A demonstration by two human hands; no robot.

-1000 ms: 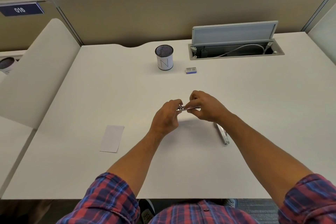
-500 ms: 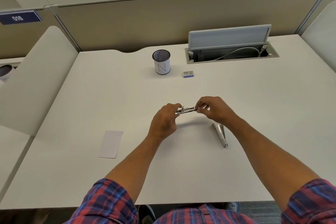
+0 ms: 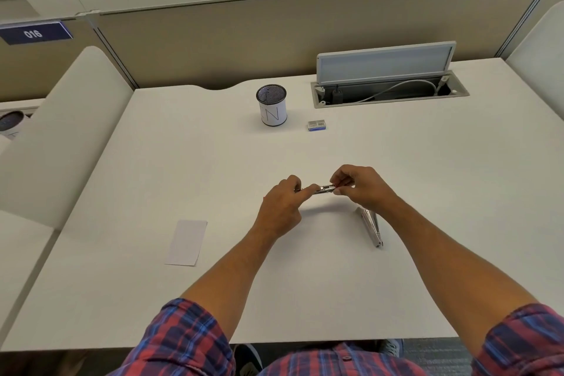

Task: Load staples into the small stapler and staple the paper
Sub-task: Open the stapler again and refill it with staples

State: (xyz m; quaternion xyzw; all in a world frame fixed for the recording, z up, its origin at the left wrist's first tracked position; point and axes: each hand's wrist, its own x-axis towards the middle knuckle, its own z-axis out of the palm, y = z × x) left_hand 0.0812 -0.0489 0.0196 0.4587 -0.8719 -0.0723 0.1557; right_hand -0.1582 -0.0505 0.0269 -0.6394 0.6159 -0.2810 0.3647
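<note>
Above the middle of the white desk (image 3: pixel 427 192), both hands hold a small silver stapler part (image 3: pixel 324 189) level between them. My left hand (image 3: pixel 282 207) pinches its left end, and my right hand (image 3: pixel 363 186) pinches its right end with thumb and fingertips. A second silver stapler piece (image 3: pixel 370 226) lies on the desk just under my right wrist. A folded slip of white paper (image 3: pixel 186 243) lies flat to the left. A small blue and grey staple box (image 3: pixel 316 125) sits farther back.
A mesh pen cup (image 3: pixel 271 105) with a white label stands at the back centre. An open cable tray (image 3: pixel 389 91) with its raised lid is set into the desk at the back right. Partition panels close off the back and left.
My right hand has slid rightwards along the silver part, so more of it shows between the hands. The piece on the desk has not moved.
</note>
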